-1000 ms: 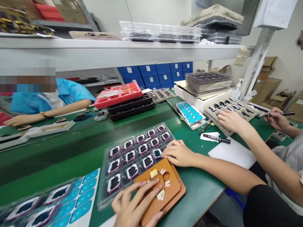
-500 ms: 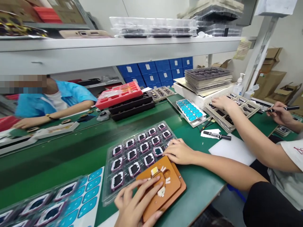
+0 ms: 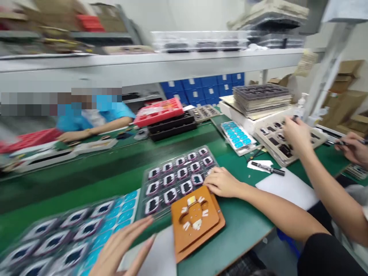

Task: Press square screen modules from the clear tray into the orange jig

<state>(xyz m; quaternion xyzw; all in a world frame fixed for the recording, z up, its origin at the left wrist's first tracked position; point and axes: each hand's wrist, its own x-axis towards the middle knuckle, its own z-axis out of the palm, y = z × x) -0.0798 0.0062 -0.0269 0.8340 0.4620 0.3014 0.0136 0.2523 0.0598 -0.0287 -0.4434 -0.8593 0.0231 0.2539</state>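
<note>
My left hand (image 3: 123,245) hangs at the lower front with fingers stretched out and apart, holding nothing. It is over the blue film sheet (image 3: 126,209) and a white sheet (image 3: 162,253). To its right lies an orange fixture plate (image 3: 205,216) with a shaped recess and small white pads. My right hand (image 3: 221,182) is at the plate's top right corner, by the edge of a clear tray (image 3: 140,214) of pink-rimmed square frames (image 3: 170,195). Its fingers are curled together; what they hold, if anything, is hidden.
A second tray of frames (image 3: 54,243) lies at lower left. At right, a co-worker's hands are over a tan tray (image 3: 273,143) and holding a black pen. A marker (image 3: 267,168) rests nearby. Red and black trays (image 3: 172,124) stand at the back; another person sits across.
My left hand has lifted off the orange plate and moved left, uncovering the recess. My right hand stays near the plate's corner. The view has swung left, and the plate looks turned.
</note>
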